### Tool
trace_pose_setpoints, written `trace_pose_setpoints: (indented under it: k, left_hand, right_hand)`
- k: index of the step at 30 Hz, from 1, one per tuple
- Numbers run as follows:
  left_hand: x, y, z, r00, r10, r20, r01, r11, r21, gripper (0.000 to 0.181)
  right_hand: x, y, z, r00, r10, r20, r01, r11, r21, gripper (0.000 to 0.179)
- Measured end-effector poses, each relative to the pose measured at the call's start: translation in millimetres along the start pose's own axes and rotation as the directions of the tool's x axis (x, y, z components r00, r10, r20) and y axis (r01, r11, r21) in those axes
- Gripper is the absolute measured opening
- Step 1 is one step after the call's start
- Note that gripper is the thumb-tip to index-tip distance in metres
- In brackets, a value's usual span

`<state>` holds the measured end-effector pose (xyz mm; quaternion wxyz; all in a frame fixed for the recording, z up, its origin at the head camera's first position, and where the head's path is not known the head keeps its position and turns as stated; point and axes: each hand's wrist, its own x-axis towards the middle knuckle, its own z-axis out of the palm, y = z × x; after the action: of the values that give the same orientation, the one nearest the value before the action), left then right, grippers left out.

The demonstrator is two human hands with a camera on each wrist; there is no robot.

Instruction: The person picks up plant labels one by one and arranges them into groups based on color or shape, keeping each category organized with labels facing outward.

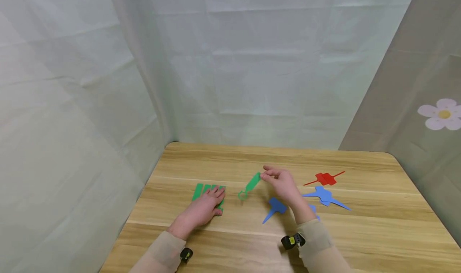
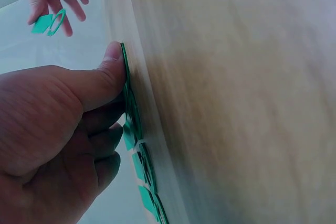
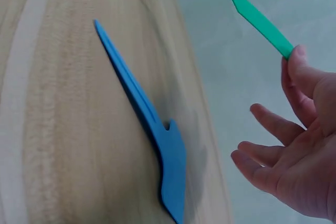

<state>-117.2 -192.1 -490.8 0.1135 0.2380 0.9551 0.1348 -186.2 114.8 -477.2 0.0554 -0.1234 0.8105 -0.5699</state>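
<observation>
My right hand [image 1: 282, 185] pinches the end of a flat green plant tag [image 1: 253, 181] between thumb and forefinger, raised above the table. The tag's ring end points down and left in the head view; the other fingers are spread in the right wrist view. My left hand [image 1: 204, 207] rests on a row of green tags [image 1: 197, 191] lying side by side, covering their lower parts. In the left wrist view its thumb [image 2: 112, 59] touches the edge of the green tags [image 2: 148, 174]. A blue T-shaped plant tag [image 1: 275, 207] lies below my right hand.
Right of my right forearm lie two overlapping blue tags [image 1: 323, 195] and another blue tag [image 1: 314, 211], partly hidden by the arm. Behind them are two overlapping red tags [image 1: 325, 179]. Pale cloth [image 1: 252, 85] hangs round the wooden table [image 1: 378, 225].
</observation>
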Motion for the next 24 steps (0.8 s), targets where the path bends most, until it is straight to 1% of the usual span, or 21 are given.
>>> trace_pose_setpoints:
  k: [3, 6, 10, 14, 18, 24]
  left_hand:
    - [0.4, 0.6, -0.4, 1.0, 0.003, -0.002, -0.003, 1.0, 0.015, 0.069]
    - [0.6, 1.0, -0.7, 1.0, 0.005, 0.0, -0.005, 1.0, 0.027, 0.069]
    - [0.9, 1.3, -0.6, 1.0, 0.006, -0.002, -0.006, 1.0, 0.023, 0.069]
    - [0.7, 1.7, -0.3, 1.0, 0.0, -0.003, 0.0, 1.0, 0.024, 0.068]
    - [0.4, 2.4, -0.9, 1.0, -0.009, 0.002, 0.009, 0.999, 0.036, 0.068]
    - [-0.4, 3.2, -2.0, 1.0, 0.006, -0.006, -0.006, 0.999, 0.044, 0.068]
  right_hand:
    - [-1.1, -1.9, 4.7, 0.998, 0.009, 0.066, -0.007, 0.999, -0.035, 0.022]
    - [0.2, -6.5, 12.6, 0.99, 0.019, 0.142, -0.005, 0.995, -0.099, 0.022]
    - [4.0, -12.9, 28.0, 0.979, 0.005, 0.206, 0.039, 0.977, -0.212, 0.022]
    - [8.4, -18.6, 44.2, 0.975, 0.002, 0.222, 0.063, 0.957, -0.285, 0.022]
    - [15.9, -22.7, 58.0, 0.977, 0.013, 0.211, 0.062, 0.937, -0.344, 0.023]
    - [30.4, -23.0, 76.0, 0.981, 0.05, 0.19, 0.045, 0.883, -0.467, 0.027]
